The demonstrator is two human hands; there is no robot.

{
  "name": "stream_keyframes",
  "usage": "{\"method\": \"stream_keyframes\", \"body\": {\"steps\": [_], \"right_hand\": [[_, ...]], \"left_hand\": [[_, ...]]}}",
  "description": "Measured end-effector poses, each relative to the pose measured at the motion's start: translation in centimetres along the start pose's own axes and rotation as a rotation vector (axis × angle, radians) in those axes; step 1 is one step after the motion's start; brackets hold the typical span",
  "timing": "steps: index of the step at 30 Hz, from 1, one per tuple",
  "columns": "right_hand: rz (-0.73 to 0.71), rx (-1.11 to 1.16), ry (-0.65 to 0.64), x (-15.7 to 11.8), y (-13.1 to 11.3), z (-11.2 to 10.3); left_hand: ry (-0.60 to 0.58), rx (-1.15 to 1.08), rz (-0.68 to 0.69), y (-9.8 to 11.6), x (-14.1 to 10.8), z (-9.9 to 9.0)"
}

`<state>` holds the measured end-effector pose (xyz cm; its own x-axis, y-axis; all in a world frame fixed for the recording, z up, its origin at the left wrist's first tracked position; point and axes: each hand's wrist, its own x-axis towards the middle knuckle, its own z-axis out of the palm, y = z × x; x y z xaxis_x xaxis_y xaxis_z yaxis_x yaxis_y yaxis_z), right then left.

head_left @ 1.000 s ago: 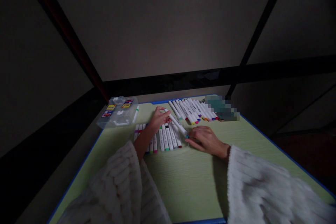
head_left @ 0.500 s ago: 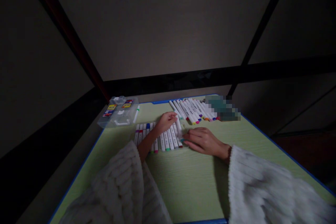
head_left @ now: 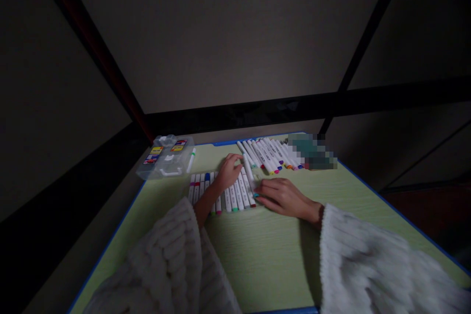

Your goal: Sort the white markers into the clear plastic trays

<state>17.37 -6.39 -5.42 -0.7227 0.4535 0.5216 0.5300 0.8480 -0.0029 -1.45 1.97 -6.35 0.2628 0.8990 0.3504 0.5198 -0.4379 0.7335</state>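
Single camera, worn on the head, looking forward and down from above the near side of the table. View running wide: sleeves looming closest, near left and near right; left hand and right hand showing smaller, farther out. Tabletop narrowing toward its far edge; dark wall filling the view beyond.

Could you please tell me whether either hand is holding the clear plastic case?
No, the clear plastic case lies at the far left corner of the table, apart from the left hand and the right hand.
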Motion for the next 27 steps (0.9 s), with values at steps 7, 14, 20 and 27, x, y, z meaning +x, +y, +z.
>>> {"method": "stream_keyframes", "body": {"steps": [7,14,20,27], "right_hand": [[0.099,0.041,-0.079,0.15,0.08,0.12],[0.108,0.07,-0.1,0.23,0.03,0.06],[0.117,0.102,-0.085,0.1,0.17,0.23],[0.085,0.082,-0.074,0.1,0.05,0.17]], "left_hand": [[-0.045,0.064,0.106,-0.29,0.13,0.52],[-0.159,0.168,0.042,-0.68,0.45,0.81],[-0.132,0.109,0.014,-0.41,0.56,0.69],[-0.12,-0.062,-0.04,-0.61,0.82,0.65]]}}
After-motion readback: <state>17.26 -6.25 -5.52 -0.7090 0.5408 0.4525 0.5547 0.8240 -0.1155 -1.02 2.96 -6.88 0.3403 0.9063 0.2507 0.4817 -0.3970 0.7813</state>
